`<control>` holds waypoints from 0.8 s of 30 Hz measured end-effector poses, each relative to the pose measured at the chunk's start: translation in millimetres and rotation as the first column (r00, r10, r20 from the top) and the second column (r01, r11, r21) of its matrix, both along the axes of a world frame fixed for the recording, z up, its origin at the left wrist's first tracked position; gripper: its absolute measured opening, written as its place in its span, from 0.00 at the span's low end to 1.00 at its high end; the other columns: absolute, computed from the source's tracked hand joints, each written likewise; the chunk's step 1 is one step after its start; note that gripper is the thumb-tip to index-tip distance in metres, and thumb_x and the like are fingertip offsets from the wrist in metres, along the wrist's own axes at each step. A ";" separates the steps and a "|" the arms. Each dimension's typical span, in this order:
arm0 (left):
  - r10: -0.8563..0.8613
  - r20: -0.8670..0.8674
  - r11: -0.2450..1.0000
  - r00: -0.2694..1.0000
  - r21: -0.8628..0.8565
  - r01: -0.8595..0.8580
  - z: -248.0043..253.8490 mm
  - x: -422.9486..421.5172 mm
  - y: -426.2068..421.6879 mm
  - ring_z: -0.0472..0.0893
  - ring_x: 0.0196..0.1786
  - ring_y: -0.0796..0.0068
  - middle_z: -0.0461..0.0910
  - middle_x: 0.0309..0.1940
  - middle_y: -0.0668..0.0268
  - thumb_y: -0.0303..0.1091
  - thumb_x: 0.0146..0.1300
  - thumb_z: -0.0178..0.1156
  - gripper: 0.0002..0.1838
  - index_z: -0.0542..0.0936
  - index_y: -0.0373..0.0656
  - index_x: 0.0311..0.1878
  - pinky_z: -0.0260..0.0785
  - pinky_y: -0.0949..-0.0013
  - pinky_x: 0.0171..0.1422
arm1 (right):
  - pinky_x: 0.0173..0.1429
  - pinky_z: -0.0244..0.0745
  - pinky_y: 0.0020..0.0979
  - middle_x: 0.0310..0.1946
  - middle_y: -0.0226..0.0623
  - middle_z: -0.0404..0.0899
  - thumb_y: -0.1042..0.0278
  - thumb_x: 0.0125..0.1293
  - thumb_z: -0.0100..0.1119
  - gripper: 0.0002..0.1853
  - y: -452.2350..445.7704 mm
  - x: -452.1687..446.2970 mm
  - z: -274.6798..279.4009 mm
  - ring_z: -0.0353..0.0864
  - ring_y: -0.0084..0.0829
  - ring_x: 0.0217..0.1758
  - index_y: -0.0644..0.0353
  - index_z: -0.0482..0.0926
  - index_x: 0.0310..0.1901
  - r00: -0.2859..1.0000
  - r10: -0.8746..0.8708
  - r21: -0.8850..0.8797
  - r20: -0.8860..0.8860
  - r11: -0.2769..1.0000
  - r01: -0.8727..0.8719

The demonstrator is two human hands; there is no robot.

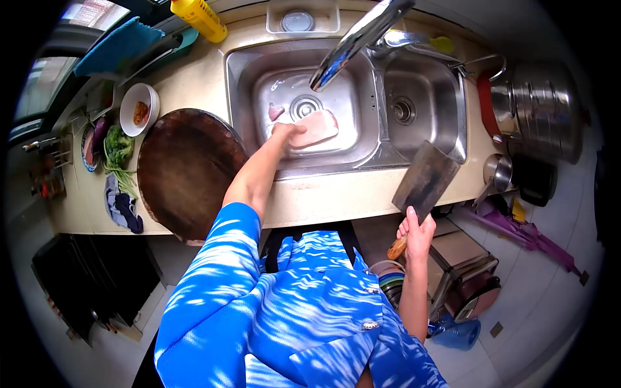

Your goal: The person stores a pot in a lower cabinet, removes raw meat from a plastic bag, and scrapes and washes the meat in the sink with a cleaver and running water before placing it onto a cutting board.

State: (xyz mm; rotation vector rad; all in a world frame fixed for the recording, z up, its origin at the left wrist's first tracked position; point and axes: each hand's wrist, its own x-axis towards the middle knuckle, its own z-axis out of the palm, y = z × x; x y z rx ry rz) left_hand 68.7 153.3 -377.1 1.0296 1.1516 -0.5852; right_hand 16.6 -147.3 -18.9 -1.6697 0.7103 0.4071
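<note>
A flat, pale pink slab of raw meat [318, 128] is in the large steel basin [349, 139], near a small pink scrap [275, 112]; a broad, dark-bladed, wooden-handled cleaver [427, 180] slants at the cream counter's edge [323, 205].

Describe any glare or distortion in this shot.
Head view: bright highlights on the large basin and faucet. Head view: the countertop bows, as through a wide lens, and the corners go black. Head view: lower left sits in deep shadow.

No legible txt, brand, no. or sign visible.
</note>
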 end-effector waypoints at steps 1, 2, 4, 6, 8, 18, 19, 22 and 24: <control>-0.097 -0.005 0.994 0.995 0.045 0.097 13.7 6.4 -2.4 0.80 0.37 0.65 0.79 0.37 0.55 0.29 0.39 0.72 0.26 0.75 0.28 0.43 0.74 0.65 0.40 | 0.15 0.60 0.22 0.13 0.25 0.60 0.68 0.65 0.52 0.07 4.0 8.0 -3.4 0.60 0.17 0.12 0.60 0.67 0.31 0.999 0.039 -0.008 -0.009 0.999 -0.039; -0.222 -0.018 0.972 0.975 0.071 0.223 29.0 0.4 -2.4 0.80 0.37 0.65 0.79 0.37 0.56 0.29 0.40 0.70 0.25 0.75 0.28 0.44 0.75 0.64 0.39 | 0.14 0.60 0.22 0.12 0.24 0.59 0.67 0.65 0.52 0.08 17.3 0.0 3.5 0.59 0.16 0.12 0.61 0.68 0.32 0.998 0.067 -0.054 -0.012 0.996 -0.068; -0.208 -0.008 0.978 0.978 -0.035 0.208 48.7 7.2 -5.8 0.80 0.36 0.64 0.78 0.34 0.55 0.29 0.39 0.70 0.23 0.76 0.30 0.40 0.74 0.65 0.37 | 0.14 0.59 0.22 0.13 0.24 0.62 0.67 0.65 0.51 0.08 19.1 18.2 -7.1 0.60 0.15 0.12 0.63 0.72 0.34 0.975 0.224 -0.157 0.008 0.963 -0.220; -0.195 0.016 0.971 0.981 -0.135 0.196 61.5 13.8 -10.2 0.80 0.35 0.64 0.78 0.32 0.55 0.30 0.37 0.69 0.21 0.78 0.31 0.37 0.73 0.66 0.34 | 0.18 0.62 0.26 0.14 0.29 0.68 0.68 0.64 0.51 0.10 23.9 36.0 -17.8 0.66 0.19 0.13 0.67 0.75 0.37 0.903 0.428 -0.350 0.036 0.852 -0.390; 0.005 -0.010 0.931 1.000 -0.365 -0.009 76.7 12.0 -21.0 0.81 0.34 0.63 0.77 0.33 0.56 0.25 0.42 0.65 0.19 0.74 0.31 0.40 0.76 0.63 0.34 | 0.26 0.67 0.34 0.18 0.46 0.73 0.69 0.62 0.52 0.11 26.7 52.3 -34.9 0.75 0.36 0.18 0.68 0.76 0.42 0.743 0.659 -0.570 0.116 0.657 -0.494; 0.398 0.281 0.762 0.873 -0.631 -0.144 171.0 -28.3 -32.5 0.76 0.50 0.65 0.73 0.50 0.59 0.22 0.53 0.59 0.24 0.67 0.35 0.55 0.67 0.65 0.59 | 0.32 0.73 0.43 0.21 0.47 0.77 0.75 0.53 0.52 0.24 86.8 84.8 -67.6 0.78 0.46 0.25 0.45 0.73 0.53 0.132 0.980 -0.738 -0.146 -0.019 -0.675; 0.351 0.349 0.759 0.869 -0.649 -0.046 140.7 -32.7 -28.7 0.77 0.48 0.67 0.75 0.47 0.59 0.23 0.53 0.59 0.22 0.69 0.35 0.53 0.69 0.66 0.55 | 0.32 0.73 0.43 0.21 0.47 0.77 0.75 0.53 0.52 0.24 91.3 85.3 -67.4 0.78 0.46 0.25 0.45 0.73 0.53 0.123 0.983 -0.737 -0.135 -0.017 -0.675; 0.417 0.268 0.829 0.869 -0.503 -0.243 192.9 -29.7 -36.3 0.71 0.23 0.87 0.75 0.26 0.71 0.27 0.56 0.53 0.12 0.74 0.37 0.45 0.58 0.80 0.23 | 0.33 0.73 0.45 0.23 0.48 0.77 0.76 0.54 0.50 0.25 100.1 84.0 -66.1 0.78 0.47 0.26 0.42 0.72 0.54 -0.008 0.996 -0.734 -0.091 -0.073 -0.675; 0.424 0.290 0.800 0.858 -0.565 -0.204 174.4 -40.2 -30.9 0.73 0.26 0.84 0.76 0.30 0.69 0.26 0.56 0.53 0.14 0.73 0.37 0.47 0.62 0.78 0.26 | 0.34 0.73 0.45 0.23 0.49 0.77 0.76 0.54 0.49 0.25 103.9 81.1 -68.8 0.78 0.47 0.27 0.42 0.72 0.54 -0.020 0.996 -0.736 -0.083 -0.075 -0.673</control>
